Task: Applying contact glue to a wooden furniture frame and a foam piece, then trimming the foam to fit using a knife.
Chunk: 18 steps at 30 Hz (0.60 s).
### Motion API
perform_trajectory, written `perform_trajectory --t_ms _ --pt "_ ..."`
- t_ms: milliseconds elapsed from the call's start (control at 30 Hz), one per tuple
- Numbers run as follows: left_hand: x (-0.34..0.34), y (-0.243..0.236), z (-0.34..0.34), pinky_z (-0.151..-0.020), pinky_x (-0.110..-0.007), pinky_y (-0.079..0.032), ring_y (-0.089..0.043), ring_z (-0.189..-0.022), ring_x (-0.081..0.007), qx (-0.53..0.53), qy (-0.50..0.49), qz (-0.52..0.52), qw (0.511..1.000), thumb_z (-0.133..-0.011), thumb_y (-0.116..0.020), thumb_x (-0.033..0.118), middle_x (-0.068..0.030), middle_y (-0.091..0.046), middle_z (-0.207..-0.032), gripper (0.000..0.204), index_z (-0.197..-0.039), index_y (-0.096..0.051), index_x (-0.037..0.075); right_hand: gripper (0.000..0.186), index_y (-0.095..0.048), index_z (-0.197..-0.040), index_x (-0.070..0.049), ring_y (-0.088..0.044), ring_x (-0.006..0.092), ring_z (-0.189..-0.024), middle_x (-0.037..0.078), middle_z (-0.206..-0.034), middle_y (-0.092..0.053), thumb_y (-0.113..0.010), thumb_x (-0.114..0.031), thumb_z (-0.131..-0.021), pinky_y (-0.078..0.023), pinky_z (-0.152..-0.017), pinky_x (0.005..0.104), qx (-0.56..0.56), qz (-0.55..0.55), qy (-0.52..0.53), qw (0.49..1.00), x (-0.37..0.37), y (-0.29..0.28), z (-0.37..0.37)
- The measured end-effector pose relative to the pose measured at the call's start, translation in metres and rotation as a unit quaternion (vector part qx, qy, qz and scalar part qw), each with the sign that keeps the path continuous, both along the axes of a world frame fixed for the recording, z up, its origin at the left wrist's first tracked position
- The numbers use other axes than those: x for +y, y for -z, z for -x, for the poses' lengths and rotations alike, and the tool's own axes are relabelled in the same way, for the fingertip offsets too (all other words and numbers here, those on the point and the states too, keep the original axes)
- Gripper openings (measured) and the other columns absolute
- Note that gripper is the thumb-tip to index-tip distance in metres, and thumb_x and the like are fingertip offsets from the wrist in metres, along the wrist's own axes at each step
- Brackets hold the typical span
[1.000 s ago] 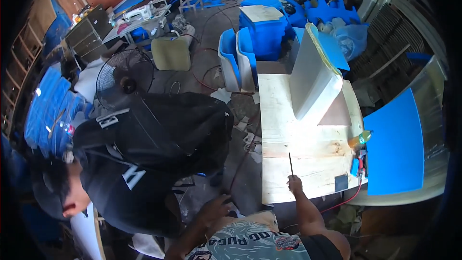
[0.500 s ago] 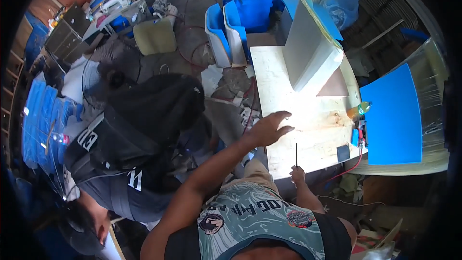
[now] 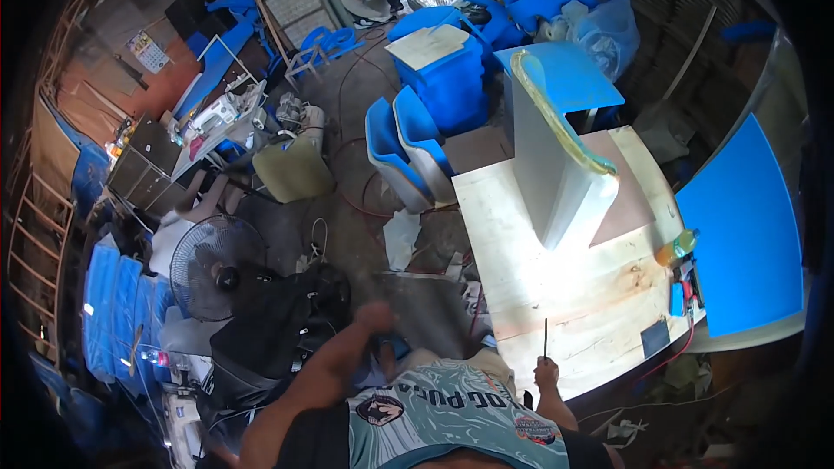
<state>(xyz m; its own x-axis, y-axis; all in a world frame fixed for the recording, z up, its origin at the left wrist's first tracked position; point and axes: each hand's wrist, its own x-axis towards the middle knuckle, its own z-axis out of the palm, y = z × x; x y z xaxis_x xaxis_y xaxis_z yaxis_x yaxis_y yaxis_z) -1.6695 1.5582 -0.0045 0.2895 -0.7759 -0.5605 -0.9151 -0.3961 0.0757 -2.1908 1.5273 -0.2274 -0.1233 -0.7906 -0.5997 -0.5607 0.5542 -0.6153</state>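
My right hand is closed around a thin dark rod, pointing away from me over the near part of a pale plywood board. My left hand is out left of the board, blurred by motion, its fingers unclear. An upright padded grey panel with a yellow upper edge stands on the board. At the board's right edge are a bottle of yellow liquid and a blue-and-red tool with a red hose.
A co-worker in black bends at my left, near a fan. A blue sheet stands right of the board. Blue padded pieces, a sewing machine and red hoses are farther back. People stand at the far end.
My left hand rose toward the board, then swung back left and is now blurred. My right hand still holds the rod. The view has shifted, showing more of the room's far end.
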Motion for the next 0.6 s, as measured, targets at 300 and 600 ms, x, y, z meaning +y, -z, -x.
perform_trajectory --t_ms 300,600 --pt "-0.002 0.058 -0.066 -0.094 -0.05 -0.049 -0.064 -0.102 -0.0444 0.102 0.029 -0.126 0.986 -0.089 -0.055 0.059 -0.0261 -0.066 -0.111 0.061 -0.106 -0.071 0.002 0.038 -0.069 -0.09 -0.002 -0.067 0.0363 -0.068 0.019 -0.072 -0.068 -0.051 -0.033 -0.099 -0.05 -0.067 0.0481 0.087 0.078 0.057 0.991 -0.037 -0.034 -0.001" --pt "-0.171 0.1 -0.18 -0.09 -0.05 -0.051 -0.066 -0.102 -0.0412 0.159 0.024 0.021 0.987 -0.089 -0.058 0.048 -0.0253 -0.067 -0.11 0.051 -0.111 -0.069 0.003 0.041 -0.069 -0.088 0.001 -0.064 0.047 -0.082 0.028 -0.087 -0.068 -0.051 -0.033 -0.099 -0.048 -0.073 0.0539 0.203 0.072 0.054 0.975 -0.049 -0.06 -0.088"
